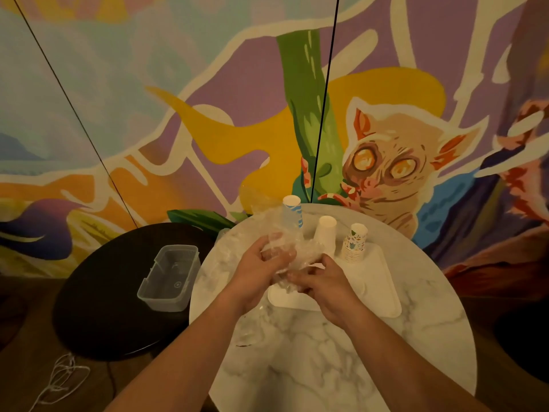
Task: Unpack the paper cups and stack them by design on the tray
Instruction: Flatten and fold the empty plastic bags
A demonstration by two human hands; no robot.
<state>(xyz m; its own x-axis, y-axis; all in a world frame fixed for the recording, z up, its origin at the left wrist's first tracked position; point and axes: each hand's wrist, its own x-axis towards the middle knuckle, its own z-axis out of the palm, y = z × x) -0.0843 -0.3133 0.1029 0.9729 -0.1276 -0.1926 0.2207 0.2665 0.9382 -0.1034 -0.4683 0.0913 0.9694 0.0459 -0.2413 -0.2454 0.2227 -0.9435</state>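
Both hands, left hand and right hand, clutch the empty plastic wrap, likely balling it; three cup stacks stand sorted on the tray.

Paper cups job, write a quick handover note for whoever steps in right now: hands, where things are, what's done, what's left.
Left hand and right hand both grip crumpled clear plastic wrap above the white tray.
Three stacks stand at the tray's far side: blue-striped cups, plain white cups, leaf-print cups.
Done: cups look unpacked and sorted by design.
Left: discard the wrap, perhaps in the clear plastic container on the dark table. I cannot tell whether any cup remains inside the wrap.
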